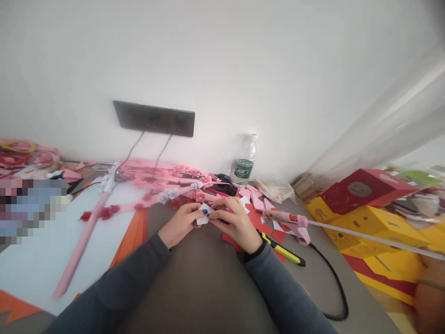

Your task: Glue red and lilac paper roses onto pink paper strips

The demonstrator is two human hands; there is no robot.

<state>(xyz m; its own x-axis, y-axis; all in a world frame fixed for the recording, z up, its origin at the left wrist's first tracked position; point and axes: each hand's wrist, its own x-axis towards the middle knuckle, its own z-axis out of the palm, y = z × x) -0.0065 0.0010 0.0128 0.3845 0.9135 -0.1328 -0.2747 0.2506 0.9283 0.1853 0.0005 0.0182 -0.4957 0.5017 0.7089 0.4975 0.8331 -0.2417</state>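
A small piece of white paper (203, 215) is pinched between my two hands above the table. My left hand (181, 223) grips it from the left, thumb on top. From the right, the fingertips of my right hand (237, 221) close on its edge. Just right of my right hand lies a pink glue gun (288, 221) with a long clear glue stick (361, 237) sticking out of its back. A yellow-and-black utility knife (287, 253) rests below it, over red paper pieces (269, 226). Behind my hands are pink strips with paper flowers (184, 172).
A water bottle (244, 162) stands against the wall below a dark socket panel (155, 118). At left, a pink rolled tube (83, 241) lies on pale blue sheets (31, 260). Red (365, 188) and yellow boxes (377, 229) sit at right, near another person's arm (431, 292).
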